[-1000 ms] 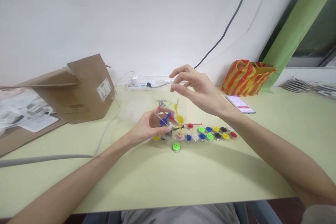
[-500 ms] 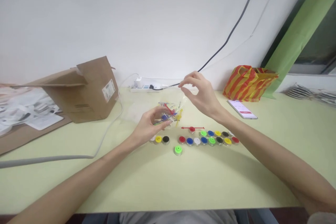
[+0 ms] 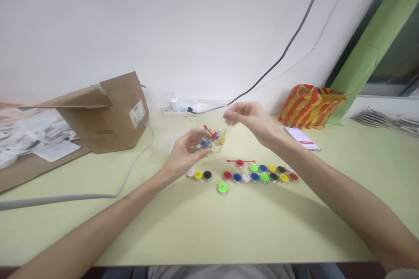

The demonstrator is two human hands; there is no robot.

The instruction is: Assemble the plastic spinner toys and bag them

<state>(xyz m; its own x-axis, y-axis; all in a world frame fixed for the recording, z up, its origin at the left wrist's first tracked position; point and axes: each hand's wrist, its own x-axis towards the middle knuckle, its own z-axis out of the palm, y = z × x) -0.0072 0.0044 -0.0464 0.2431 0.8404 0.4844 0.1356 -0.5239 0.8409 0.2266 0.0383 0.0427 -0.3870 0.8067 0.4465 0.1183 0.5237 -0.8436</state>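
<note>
My left hand (image 3: 186,153) is raised above the table, fingers curled round a clear plastic bag of small coloured stick pieces (image 3: 209,139) in red, blue and yellow. My right hand (image 3: 248,118) hovers just right of the bundle with its fingertips pinched together; what it pinches is too faint to name. Below them a row of small round coloured caps (image 3: 258,175) lies on the table, with a red arrow-shaped piece (image 3: 240,161) on one of them. A single green cap (image 3: 222,188) sits apart in front, and three caps (image 3: 198,175) lie under my left hand.
An open cardboard box (image 3: 108,111) stands at the left with papers (image 3: 29,135) beside it. A grey cable (image 3: 81,194) runs across the table to a white power strip (image 3: 181,107) at the wall. A red-and-yellow striped bag (image 3: 307,101) and a phone (image 3: 301,137) lie at the right.
My right hand has dropped lower and closed from spread fingers into a pinch. My left hand has lifted the bundle up off the caps, uncovering those below it.
</note>
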